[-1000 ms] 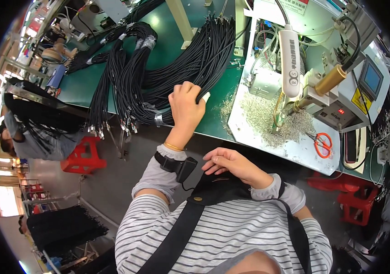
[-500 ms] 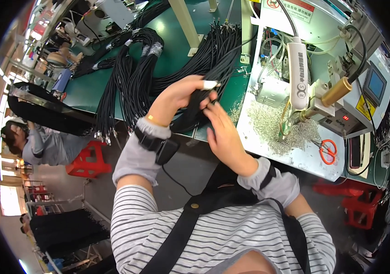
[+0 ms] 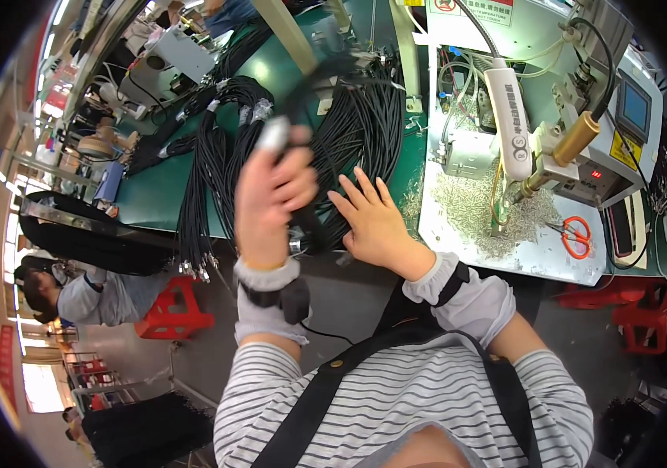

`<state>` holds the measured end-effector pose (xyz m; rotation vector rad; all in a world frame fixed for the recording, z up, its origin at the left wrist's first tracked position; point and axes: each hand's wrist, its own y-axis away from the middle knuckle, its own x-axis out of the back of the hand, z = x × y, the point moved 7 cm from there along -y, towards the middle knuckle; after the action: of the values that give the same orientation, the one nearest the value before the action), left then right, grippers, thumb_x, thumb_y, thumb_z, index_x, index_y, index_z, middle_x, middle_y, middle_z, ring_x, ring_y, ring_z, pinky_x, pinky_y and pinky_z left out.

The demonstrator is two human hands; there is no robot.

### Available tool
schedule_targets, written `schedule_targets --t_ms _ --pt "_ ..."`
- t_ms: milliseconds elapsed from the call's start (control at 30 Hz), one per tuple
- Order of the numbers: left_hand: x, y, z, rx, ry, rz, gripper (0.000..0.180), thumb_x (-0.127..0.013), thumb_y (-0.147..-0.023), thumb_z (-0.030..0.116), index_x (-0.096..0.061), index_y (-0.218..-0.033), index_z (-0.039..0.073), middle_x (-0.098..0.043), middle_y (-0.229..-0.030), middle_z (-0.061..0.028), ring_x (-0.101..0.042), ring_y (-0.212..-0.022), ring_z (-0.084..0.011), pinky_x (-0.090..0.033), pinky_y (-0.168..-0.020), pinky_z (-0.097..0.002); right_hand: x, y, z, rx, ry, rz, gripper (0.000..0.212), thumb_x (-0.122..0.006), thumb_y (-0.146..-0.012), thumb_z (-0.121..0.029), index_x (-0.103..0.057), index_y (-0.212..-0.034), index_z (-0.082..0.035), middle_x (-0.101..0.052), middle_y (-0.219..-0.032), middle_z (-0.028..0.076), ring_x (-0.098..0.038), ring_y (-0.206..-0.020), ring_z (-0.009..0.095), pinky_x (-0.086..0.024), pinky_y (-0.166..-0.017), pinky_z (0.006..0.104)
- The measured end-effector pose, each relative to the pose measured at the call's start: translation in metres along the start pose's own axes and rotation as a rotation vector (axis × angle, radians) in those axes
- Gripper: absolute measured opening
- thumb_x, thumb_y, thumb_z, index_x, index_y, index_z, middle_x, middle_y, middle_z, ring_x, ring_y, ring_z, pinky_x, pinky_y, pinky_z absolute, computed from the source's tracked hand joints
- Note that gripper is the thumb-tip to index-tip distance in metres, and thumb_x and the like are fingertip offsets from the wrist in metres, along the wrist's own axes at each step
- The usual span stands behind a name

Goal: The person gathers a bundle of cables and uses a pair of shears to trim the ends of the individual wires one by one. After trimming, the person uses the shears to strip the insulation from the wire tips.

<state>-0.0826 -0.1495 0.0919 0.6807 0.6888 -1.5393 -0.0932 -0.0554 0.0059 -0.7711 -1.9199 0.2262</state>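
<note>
My left hand [image 3: 271, 195], smeared by motion, is closed round a bunch of black cables [image 3: 314, 86]. Its thumb wears a white cover, and the bunch extends above and below the fist. Just to the right, my right hand [image 3: 376, 226] is open with its fingers spread, at the near end of a thick pile of loose black cables [image 3: 372, 125] on the green table. Nothing shows in its fingers; whether they touch the pile I cannot tell. Left of my left hand, more tied cable bundles [image 3: 212, 148] hang their metal-tipped ends over the table's edge.
A bench machine with a white lamp arm [image 3: 509, 125] and a brass-coloured cylinder [image 3: 577, 140] stands at the right. Small metal bits [image 3: 497, 218] and orange-handled scissors [image 3: 577, 236] lie on its plate. Beige posts [image 3: 290, 35] rise from the green table [image 3: 142, 203]. Another person [image 3: 107, 296] sits at far left.
My left hand has lifted the bunch of cables leftward, away from my right hand. My right hand, earlier close against the bunch, now has its fingers spread and has come slightly lower.
</note>
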Motion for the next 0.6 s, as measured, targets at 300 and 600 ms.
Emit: schedule_targets --t_ms 300,600 --pt "0.029 0.178 0.111 -0.701 -0.076 0.176 0.027 -0.038 -0.09 0.016 -0.044 -0.11 0.0 -0.044 -0.07 0.0027 -0.038 -0.053 -0.0076 -0.034 -0.054 -0.0262 -0.008 -0.001 0.002 -0.034 -0.029 -0.028 0.049 -0.051 -0.066 -0.019 -0.051 -0.111 -0.002 -0.036 -0.131 0.019 -0.024 -0.127 0.032 -0.019 -0.104 0.0445" --pt "0.08 0.18 0.116 -0.822 -0.014 0.079 0.034 -0.032 -0.088 0.01 -0.04 -0.118 -0.005 -0.039 -0.064 -0.0013 -0.035 -0.046 -0.0093 -0.035 -0.047 -0.0228 0.001 0.01 0.003 -0.073 0.06 -0.003 0.044 -0.049 -0.072 -0.02 -0.05 -0.112 -0.002 -0.037 -0.13 0.02 -0.027 -0.126 0.031 -0.02 -0.104 0.0426"
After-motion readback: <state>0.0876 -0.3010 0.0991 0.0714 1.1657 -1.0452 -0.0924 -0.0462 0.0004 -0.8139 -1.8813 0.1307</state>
